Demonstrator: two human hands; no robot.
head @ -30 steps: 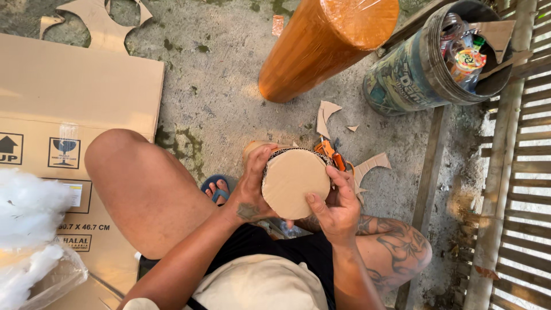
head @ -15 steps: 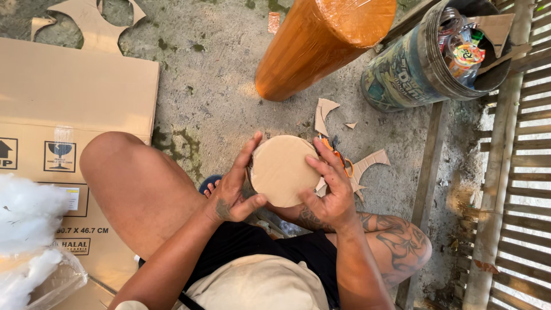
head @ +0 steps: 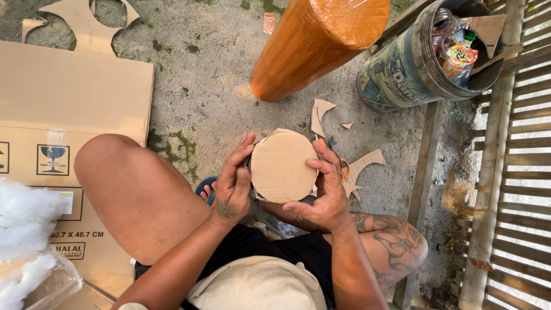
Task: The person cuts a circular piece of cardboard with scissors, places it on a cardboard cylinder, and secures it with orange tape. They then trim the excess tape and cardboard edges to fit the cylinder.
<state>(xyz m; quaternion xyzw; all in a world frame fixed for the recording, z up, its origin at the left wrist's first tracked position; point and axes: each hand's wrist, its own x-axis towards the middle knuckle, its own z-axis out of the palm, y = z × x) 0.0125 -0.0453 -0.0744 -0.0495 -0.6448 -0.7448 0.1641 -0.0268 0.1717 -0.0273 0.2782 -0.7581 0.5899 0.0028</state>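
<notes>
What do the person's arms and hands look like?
Both arms are bare, without sleeves, gloves, rings or a watch. The left hand has a small dark tattoo on its back, near the wrist. The right hand shows no marking that I can make out.

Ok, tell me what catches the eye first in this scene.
First comes the round cardboard disc at the centre, held between the left hand and the right hand above the person's lap. Next is the big orange roll lying tilted on the concrete at the top, with a bucket stuffed with wrappers to its right. A flattened cardboard box covers the left side.
</notes>
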